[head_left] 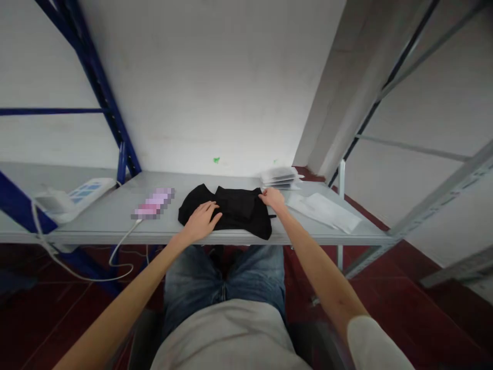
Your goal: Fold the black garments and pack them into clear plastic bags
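Note:
A black fabric piece (pixel 236 205), perhaps a folded garment, lies spread near the front edge of the grey shelf table. Its exact kind does not show. A smaller dark layer is folded over its middle, and a short strap sticks out at its right side. My left hand (pixel 201 222) rests on the left part of the fabric, thumb and fingers apart. At the upper right corner, my right hand (pixel 272 198) pinches the edge of the cloth between bent fingers. A flat whitish plastic bag (pixel 327 210) lies just right of my right hand.
Behind my right hand sits a stack of clear packets (pixel 280 177). To the left lie a pixelated phone-like item (pixel 154 203) on a white cable (pixel 125 237) and a white power strip (pixel 92 194). Blue metal posts (pixel 111 110) flank the left; grey posts (pixel 431 192) stand right.

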Available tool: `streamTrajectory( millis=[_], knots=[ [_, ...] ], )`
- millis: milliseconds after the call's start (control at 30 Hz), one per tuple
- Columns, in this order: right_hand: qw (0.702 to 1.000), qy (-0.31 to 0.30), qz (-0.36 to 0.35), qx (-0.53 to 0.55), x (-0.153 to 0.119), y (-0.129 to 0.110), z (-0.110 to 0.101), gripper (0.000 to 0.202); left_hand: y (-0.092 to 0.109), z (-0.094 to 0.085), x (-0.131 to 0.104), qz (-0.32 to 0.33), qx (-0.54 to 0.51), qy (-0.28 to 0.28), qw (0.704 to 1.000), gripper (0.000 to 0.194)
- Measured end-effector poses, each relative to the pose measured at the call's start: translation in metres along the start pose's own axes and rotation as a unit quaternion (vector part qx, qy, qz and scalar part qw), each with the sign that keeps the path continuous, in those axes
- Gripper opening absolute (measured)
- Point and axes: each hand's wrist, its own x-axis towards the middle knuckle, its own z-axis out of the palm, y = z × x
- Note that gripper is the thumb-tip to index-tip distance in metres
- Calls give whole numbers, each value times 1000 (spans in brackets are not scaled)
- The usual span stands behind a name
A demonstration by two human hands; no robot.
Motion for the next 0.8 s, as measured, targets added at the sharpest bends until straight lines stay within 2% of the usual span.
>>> streamTrajectory(
  millis=[367, 500, 600, 733, 800],
  knots=[
    [999, 33, 26, -1, 14, -6, 8, 34, -1, -2, 0, -14, 2, -43, 999, 64],
    [999, 43, 19, 7, 13, -12, 16, 30, 2, -3, 0, -19, 12, -61, 998, 67],
    [999, 50, 11, 16, 9, -9, 14, 32, 4, -5, -1, -19, 20, -65, 998, 67],
    [998, 61, 2, 23, -2, 9, 4, 36, 5, -8, 6, 1, 19, -33, 999, 61],
    [999, 44, -25, 18, -8, 21, 1, 35, 4, -8, 15, 7, 16, -2, 1000, 54]
  ],
)
